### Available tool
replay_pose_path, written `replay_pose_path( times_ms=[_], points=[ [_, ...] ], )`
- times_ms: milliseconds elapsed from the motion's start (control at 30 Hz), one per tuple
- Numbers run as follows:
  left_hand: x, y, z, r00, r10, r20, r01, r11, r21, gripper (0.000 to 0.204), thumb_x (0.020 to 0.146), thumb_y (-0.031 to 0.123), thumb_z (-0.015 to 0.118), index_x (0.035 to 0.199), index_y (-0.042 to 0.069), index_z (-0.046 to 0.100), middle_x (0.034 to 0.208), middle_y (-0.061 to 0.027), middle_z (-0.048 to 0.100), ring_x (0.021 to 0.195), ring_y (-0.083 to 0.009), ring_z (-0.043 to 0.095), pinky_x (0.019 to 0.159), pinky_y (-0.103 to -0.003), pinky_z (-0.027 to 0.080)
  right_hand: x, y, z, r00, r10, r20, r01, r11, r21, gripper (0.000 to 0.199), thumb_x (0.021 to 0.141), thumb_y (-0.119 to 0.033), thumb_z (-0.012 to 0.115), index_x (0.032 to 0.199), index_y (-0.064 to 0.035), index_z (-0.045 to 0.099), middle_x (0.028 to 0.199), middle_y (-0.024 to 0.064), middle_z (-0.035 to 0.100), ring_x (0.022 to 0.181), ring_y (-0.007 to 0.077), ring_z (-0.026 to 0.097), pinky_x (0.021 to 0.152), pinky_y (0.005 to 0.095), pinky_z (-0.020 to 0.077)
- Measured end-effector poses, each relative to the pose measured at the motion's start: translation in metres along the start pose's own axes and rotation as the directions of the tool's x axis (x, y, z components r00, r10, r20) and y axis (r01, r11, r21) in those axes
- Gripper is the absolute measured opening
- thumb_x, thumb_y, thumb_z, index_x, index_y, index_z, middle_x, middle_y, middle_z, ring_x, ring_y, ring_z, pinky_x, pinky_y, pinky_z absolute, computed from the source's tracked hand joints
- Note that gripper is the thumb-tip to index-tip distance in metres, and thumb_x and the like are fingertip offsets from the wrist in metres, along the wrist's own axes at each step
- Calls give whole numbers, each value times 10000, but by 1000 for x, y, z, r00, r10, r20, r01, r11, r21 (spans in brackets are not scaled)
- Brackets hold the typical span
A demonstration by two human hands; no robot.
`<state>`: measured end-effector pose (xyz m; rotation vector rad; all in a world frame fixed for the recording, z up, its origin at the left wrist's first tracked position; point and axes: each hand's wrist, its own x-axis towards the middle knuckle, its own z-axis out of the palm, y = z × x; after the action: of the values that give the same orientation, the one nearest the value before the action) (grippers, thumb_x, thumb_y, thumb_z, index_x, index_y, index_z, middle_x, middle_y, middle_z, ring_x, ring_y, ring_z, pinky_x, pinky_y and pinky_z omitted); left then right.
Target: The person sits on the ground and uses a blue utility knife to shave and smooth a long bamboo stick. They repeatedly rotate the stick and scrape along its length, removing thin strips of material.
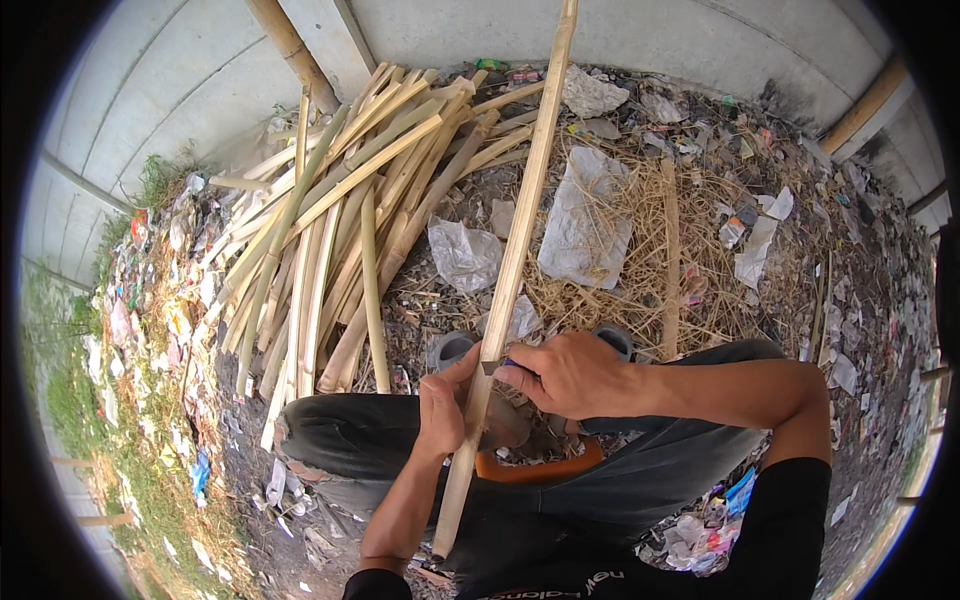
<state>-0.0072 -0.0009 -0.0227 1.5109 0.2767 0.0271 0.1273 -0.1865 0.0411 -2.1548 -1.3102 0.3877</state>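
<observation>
A long split bamboo strip point(520, 235) slants from my lap up past the top edge, its lower end close to my shirt. My left hand point(441, 408) is closed around the strip's left side, just above my lap. In my closed right hand point(572, 376) is a small knife point(490, 368); its dark blade lies across the strip, and the fist hides most of the handle. The two hands are close together on either side of the strip. A large pile of bamboo strips point(375, 190) lies ahead on the left.
A pale concrete wall point(660, 38) with bamboo poles point(292, 50) stands beyond the pile. Dry shavings point(645, 250), a flattened white sack point(585, 225), clear plastic point(465, 254) and scattered litter cover the ground. An orange plastic object point(545, 462) is between my bent legs.
</observation>
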Motion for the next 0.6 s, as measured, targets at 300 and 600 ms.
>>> replay_pose_path(
  times_ms=[300,600],
  points=[
    [-5,-3,1,999,-31,-17,31,1000,1,1276,818,955,85,1512,-37,486,826,-81,678,589,-120,587,517,-248,459,5,7,-9,1000,-5,-4,5,1000,-20,385,1058,-377,572,981,-16,682,595,188,621,560,420,648,528,506,506],
    [-5,0,3,996,68,57,-71,995,63,1168,899,896,192,1522,-56,458,850,-84,679,630,-113,597,557,-249,482,21,20,-8,956,294,-8,-257,848,463,508,943,-459,735,710,-27,607,571,10,500,544,145,465,518,353,374]
  ],
)
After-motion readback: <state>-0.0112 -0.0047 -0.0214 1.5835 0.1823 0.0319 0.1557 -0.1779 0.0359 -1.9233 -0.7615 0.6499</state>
